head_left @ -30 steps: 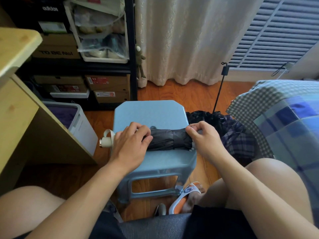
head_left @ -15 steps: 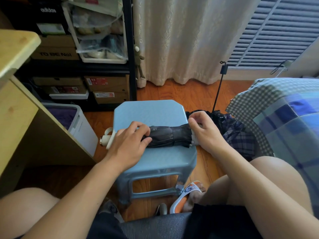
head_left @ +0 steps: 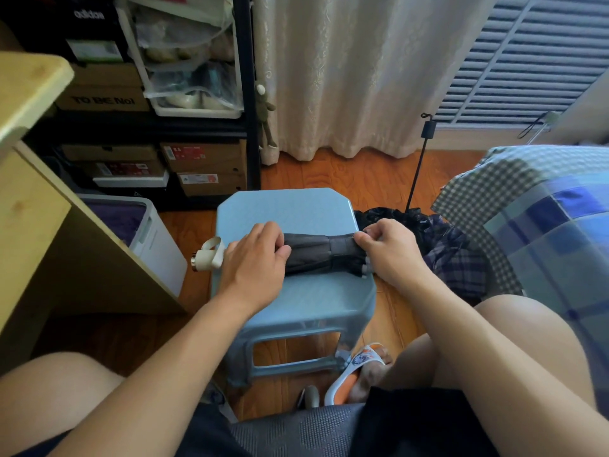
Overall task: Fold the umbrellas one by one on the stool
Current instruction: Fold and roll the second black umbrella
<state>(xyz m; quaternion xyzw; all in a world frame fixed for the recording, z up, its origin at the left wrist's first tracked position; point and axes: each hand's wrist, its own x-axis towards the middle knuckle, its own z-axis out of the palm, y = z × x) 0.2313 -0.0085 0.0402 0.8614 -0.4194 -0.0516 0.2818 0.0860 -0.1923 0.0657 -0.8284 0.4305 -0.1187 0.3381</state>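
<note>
— Where is the umbrella you are folding?

— The dark grey umbrella (head_left: pixel 316 253) lies rolled up across the middle of the light blue stool (head_left: pixel 290 212), lengthwise from left to right. Its cream handle (head_left: pixel 202 260) with the loop strap sticks out past the stool's left edge, over the floor.

— And your hands?

— My left hand (head_left: pixel 255 262) lies over the handle end of the bundle, fingers curled over the top of the cloth and the thumb pressed against its near side. My right hand (head_left: pixel 389 249) is at the other end, where the rib tips (head_left: pixel 364 270) poke out near the stool's right edge; its thumb and fingers pinch the cloth there.

— Is the strap done up?

— A band goes round the bundle right of its middle; whether it is fastened I cannot tell.

— Any other umbrellas?

— On the wooden floor (head_left: pixel 346 179), just right of the stool, a black umbrella (head_left: pixel 395 219) and a dark plaid one (head_left: pixel 458 258) lie in a loose heap, with a thin black shaft (head_left: pixel 418 173) rising from them. The heap sits against the checked bedding (head_left: pixel 527 219) on my right.

— What is on your left?

— A pale wooden tabletop (head_left: pixel 29 84), with a white bin (head_left: pixel 155 232) beside it and shoe boxes (head_left: pixel 204 166) on the black rack behind.
</note>
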